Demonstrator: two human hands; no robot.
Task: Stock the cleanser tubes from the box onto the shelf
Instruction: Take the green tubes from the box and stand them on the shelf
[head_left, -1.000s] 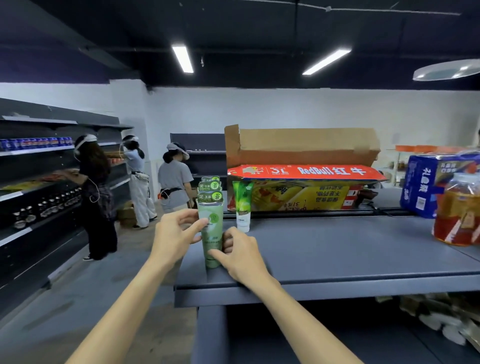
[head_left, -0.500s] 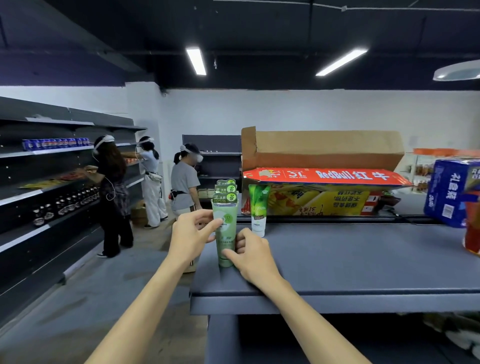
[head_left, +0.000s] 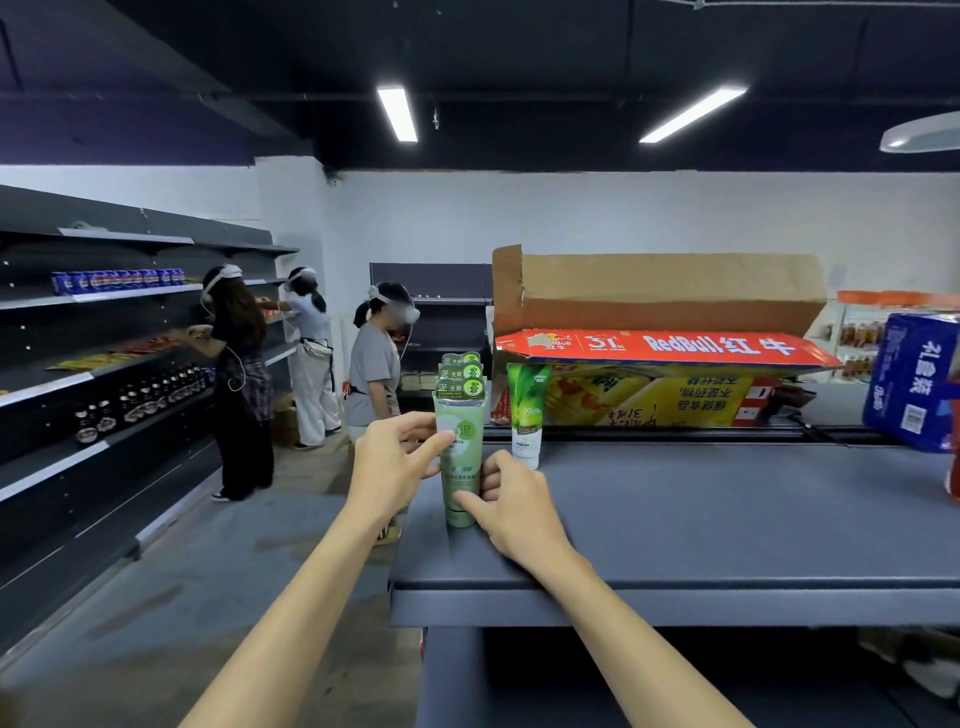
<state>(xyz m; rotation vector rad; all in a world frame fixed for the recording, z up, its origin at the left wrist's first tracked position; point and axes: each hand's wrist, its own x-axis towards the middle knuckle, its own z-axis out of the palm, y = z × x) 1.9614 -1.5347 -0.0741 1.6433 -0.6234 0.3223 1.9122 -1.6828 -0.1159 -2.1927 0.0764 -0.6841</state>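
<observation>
I see both hands on the front pale green cleanser tube (head_left: 460, 462), upright at the shelf's (head_left: 701, 525) left edge: left hand (head_left: 389, 467) pinching its middle, right hand (head_left: 511, 499) gripping its base. The Red Bull box (head_left: 660, 338) sits behind.

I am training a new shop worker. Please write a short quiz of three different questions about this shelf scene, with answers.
1. True or false: the front tube stands upright on the shelf.
2. Which hand touches the tube lower down? A) left hand B) right hand
3. Fill in: the open box reads Red____.

Key: 1 true; 2 B; 3 Bull.
</observation>
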